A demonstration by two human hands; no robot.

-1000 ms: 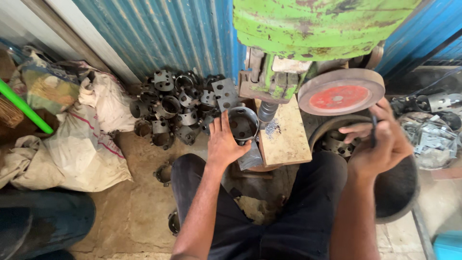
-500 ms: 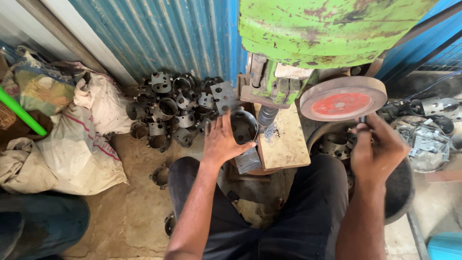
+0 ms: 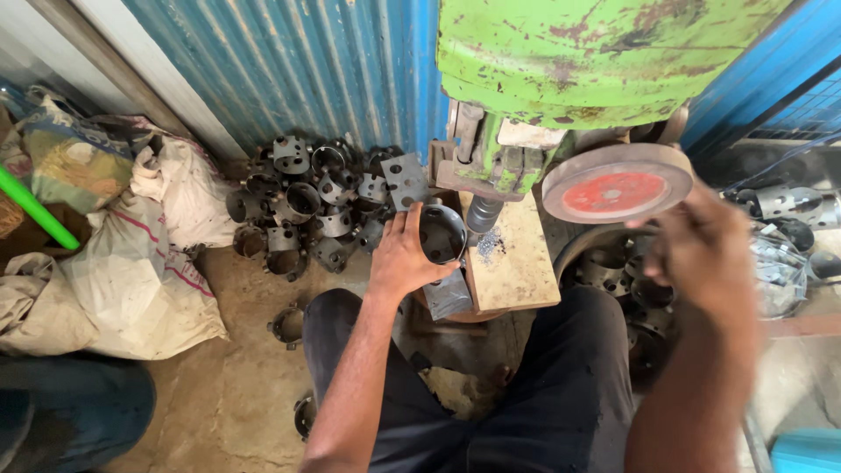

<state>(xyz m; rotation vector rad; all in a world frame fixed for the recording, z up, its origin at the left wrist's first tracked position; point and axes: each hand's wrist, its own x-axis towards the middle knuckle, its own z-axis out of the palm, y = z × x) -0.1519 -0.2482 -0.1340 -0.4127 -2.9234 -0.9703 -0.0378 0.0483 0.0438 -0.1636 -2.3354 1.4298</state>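
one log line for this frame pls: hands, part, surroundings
left hand: grips metal ring at green press | right hand: blurred, beside red-faced wheel | ring pile by blue wall

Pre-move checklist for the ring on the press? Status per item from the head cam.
1. Left hand grips the metal ring: ok.
2. Ring seated against the punch: cannot tell.
3. Left fingers clear of the punch: cannot tell, they are close.
4. Right hand on the red-faced wheel: cannot tell, blurred.
5. Wooden block free of debris: not ok, metal chips lie on it.
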